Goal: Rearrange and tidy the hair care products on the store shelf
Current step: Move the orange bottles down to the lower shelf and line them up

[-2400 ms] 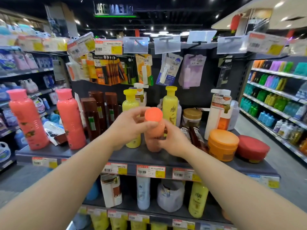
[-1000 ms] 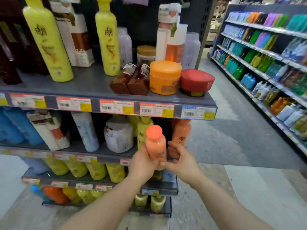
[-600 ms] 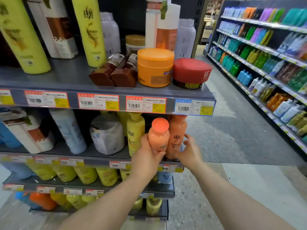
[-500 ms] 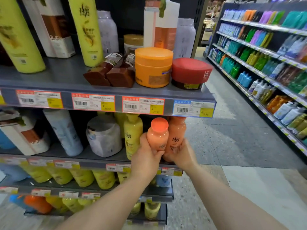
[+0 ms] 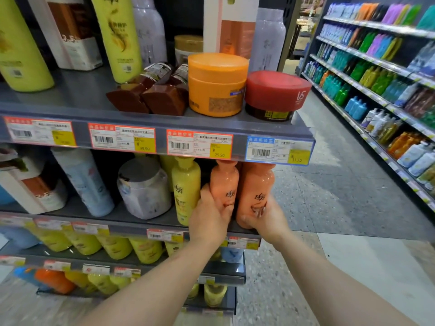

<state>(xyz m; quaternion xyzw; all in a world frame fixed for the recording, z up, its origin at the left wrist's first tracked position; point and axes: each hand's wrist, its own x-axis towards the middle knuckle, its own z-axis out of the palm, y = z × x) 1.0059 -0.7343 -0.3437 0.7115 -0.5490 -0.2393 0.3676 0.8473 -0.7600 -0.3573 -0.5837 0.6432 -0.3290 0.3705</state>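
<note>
While both bare forearms reach up from the bottom of the view, the left hand (image 5: 209, 222) wraps the lower part of the small orange bottle (image 5: 224, 184), fingers (image 5: 226, 211) curled and pressed against its front. That bottle stands upright on the second shelf (image 5: 131, 220), near its right end, cap up under the price strip of the shelf above. Right hand (image 5: 266, 217) cups the base of the larger orange bottle (image 5: 256, 189) just beside it on the right, fingers closed around the bottom front; the two orange bottles touch or nearly touch. Whether the larger one's base sits fully on the shelf, cannot tell; the hand hides it.

Left of the small orange bottle, touching the left hand's thumb side, a yellow bottle (image 5: 186, 189) stands upright. Further left on the same shelf: a grey-lidded tub (image 5: 143, 189), a pale blue bottle (image 5: 84, 182) leaning, a white and orange boxed pack (image 5: 33, 191).

Lower shelves below the hands hold rows of yellow bottles (image 5: 113, 245), blurred.

Top shelf (image 5: 77, 95) above: price labels (image 5: 200, 144) along its front edge, two brown bottles (image 5: 150, 90) lying on their sides, an orange jar (image 5: 217, 85) and a red-lidded jar (image 5: 277, 95) at the right end, tall yellow bottles (image 5: 117, 36) upright behind.

Far right across the aisle floor (image 5: 329, 196), another shelving run (image 5: 381, 67) with coloured bottles.
</note>
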